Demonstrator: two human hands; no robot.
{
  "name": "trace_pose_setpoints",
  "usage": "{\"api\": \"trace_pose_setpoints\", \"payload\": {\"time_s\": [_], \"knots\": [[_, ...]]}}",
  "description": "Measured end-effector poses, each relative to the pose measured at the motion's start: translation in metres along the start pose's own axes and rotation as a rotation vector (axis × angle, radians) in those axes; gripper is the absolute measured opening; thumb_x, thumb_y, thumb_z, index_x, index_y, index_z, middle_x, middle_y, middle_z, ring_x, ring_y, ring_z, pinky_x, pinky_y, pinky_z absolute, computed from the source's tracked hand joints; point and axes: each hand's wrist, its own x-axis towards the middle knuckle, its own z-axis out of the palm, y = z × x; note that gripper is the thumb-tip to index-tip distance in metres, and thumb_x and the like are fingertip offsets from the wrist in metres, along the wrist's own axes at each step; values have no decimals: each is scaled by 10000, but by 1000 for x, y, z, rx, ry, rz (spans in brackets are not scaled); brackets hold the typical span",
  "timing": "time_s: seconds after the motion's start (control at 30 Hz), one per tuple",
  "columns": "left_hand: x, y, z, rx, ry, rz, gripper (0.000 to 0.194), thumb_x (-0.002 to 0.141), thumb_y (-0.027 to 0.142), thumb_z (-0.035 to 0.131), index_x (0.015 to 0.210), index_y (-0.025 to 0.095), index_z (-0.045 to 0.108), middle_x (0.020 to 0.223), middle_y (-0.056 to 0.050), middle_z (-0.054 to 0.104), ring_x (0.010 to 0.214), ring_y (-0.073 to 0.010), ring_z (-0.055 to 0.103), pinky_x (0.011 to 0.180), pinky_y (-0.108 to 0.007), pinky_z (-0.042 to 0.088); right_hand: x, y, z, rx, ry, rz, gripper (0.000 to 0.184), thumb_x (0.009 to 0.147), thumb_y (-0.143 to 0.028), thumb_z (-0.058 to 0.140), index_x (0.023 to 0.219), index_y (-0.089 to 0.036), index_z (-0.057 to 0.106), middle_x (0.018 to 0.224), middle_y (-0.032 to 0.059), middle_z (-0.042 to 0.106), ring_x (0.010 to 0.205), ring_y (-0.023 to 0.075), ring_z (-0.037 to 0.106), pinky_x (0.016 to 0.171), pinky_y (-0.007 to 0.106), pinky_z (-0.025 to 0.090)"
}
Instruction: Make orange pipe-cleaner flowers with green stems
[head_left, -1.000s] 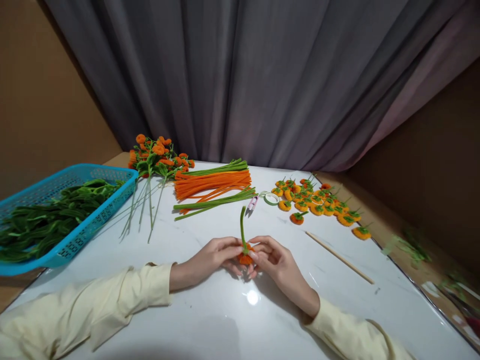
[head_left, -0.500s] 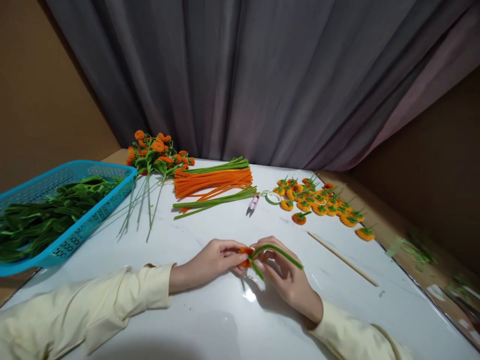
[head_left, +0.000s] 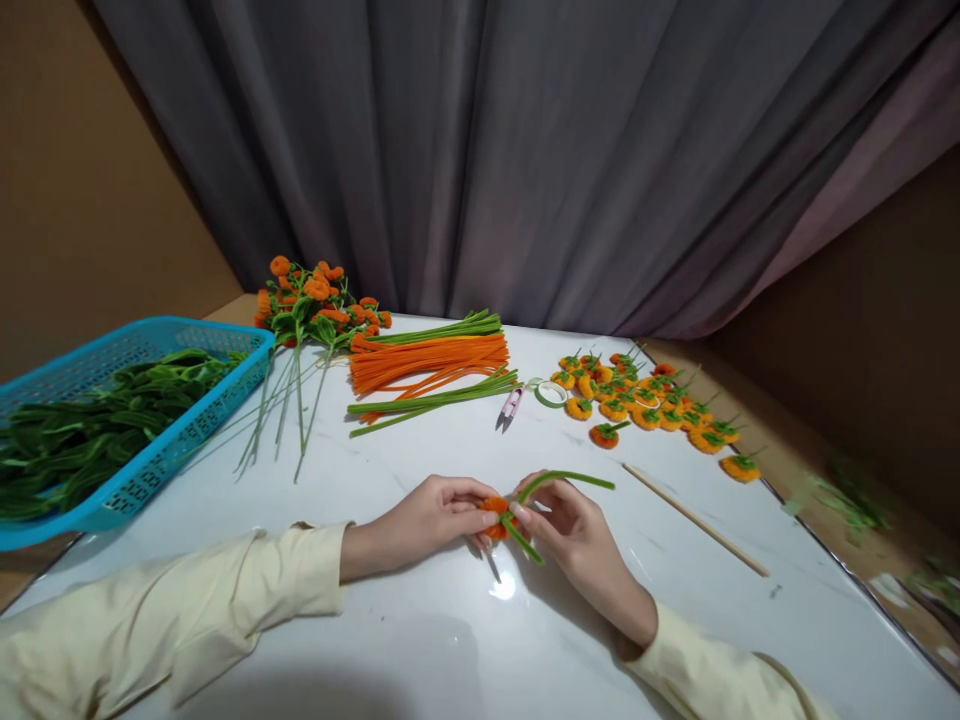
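My left hand [head_left: 435,515] pinches a small orange pipe-cleaner ball [head_left: 494,507] just above the white table [head_left: 420,640]. My right hand [head_left: 574,530] meets it from the right, fingers closed on a green pipe cleaner [head_left: 564,478] that bends around the ball. One green end points right above my right hand; the other sticks down toward me below the ball. Both sleeves are pale yellow.
A blue basket [head_left: 161,450] of green leaves stands at the left. Behind lie finished orange flowers on stems [head_left: 307,305], bundles of orange and green pipe cleaners [head_left: 431,362], small snips [head_left: 511,407], a tape ring [head_left: 551,394], several orange balls [head_left: 645,405] and a wooden stick [head_left: 694,518].
The green pipe cleaner stood upright from the ball a second ago; it has been bent down and over to the right. Both hands stayed at the same place.
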Motion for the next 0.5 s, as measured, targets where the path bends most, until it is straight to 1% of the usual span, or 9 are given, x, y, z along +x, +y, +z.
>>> {"api": "trace_pose_setpoints", "payload": {"time_s": [0.07, 0.13, 0.2, 0.3, 0.37, 0.4, 0.43, 0.47, 0.5], "knots": [[0, 2, 0, -10, -16, -13, 283, 713, 304, 701, 908, 102, 664, 693, -41, 643, 615, -121, 587, 649, -272, 478, 1, 1, 0, 59, 40, -29, 321, 761, -394, 664, 974, -217, 502, 894, 47, 554, 715, 145, 554, 556, 239, 494], [0, 4, 0, -24, -31, -34, 287, 714, 300, 698, 912, 95, 665, 697, -48, 645, 610, -120, 585, 641, -269, 478, 1, 0, 0, 93, 70, -68, 471, 753, -356, 679, 1130, -267, 412, 1028, 57, 522, 776, 148, 552, 578, 246, 507], [1, 6, -1, -48, -39, -67, 301, 713, 294, 698, 933, 91, 661, 698, -50, 646, 595, -116, 582, 629, -268, 480, -1, -2, 0, 116, 72, -90, 531, 765, -327, 668, 1192, -298, 353, 1092, 62, 494, 814, 151, 548, 603, 259, 518], [3, 7, -3, -93, -28, -112, 344, 695, 277, 714, 977, 93, 646, 707, -49, 651, 569, -113, 584, 605, -270, 486, -3, -4, -2, 154, 62, -114, 443, 813, -310, 604, 1186, -293, 364, 1071, 71, 503, 822, 168, 549, 586, 274, 520], [4, 8, -5, -136, -7, -124, 368, 686, 261, 723, 1002, 96, 634, 750, -58, 666, 566, -116, 596, 610, -276, 492, -1, -2, -9, 116, 99, -180, 374, 839, -293, 552, 1174, -278, 386, 1075, 83, 517, 846, 183, 556, 599, 287, 520], [4, 8, -6, -161, 1, -126, 368, 684, 250, 726, 1005, 99, 631, 776, -63, 673, 565, -116, 603, 621, -281, 497, 2, -2, -14, 50, 131, -224, 335, 845, -275, 528, 1157, -264, 406, 1074, 89, 526, 870, 190, 558, 628, 295, 521], [5, 8, -7, -186, 6, -128, 359, 683, 239, 727, 999, 101, 631, 800, -68, 679, 563, -115, 611, 634, -283, 500, 8, -1, -20, -67, 170, -262, 285, 849, -249, 499, 1127, -242, 435, 1059, 92, 540, 899, 195, 558, 666, 299, 518], [6, 8, -7, -209, 3, -130, 342, 680, 229, 728, 983, 102, 634, 810, -72, 685, 559, -115, 616, 638, -282, 501, 16, -2, -28, -243, 201, -282, 224, 848, -216, 468, 1071, -218, 469, 1035, 93, 554, 922, 196, 557, 701, 298, 512], [6, 8, -8, -225, -6, -132, 324, 675, 220, 729, 963, 101, 638, 807, -75, 689, 555, -116, 619, 633, -278, 502, 26, -4, -37, -475, 219, -274, 175, 844, -171, 423, 1002, -192, 495, 1018, 99, 568, 927, 191, 561, 731, 294, 504]]}}
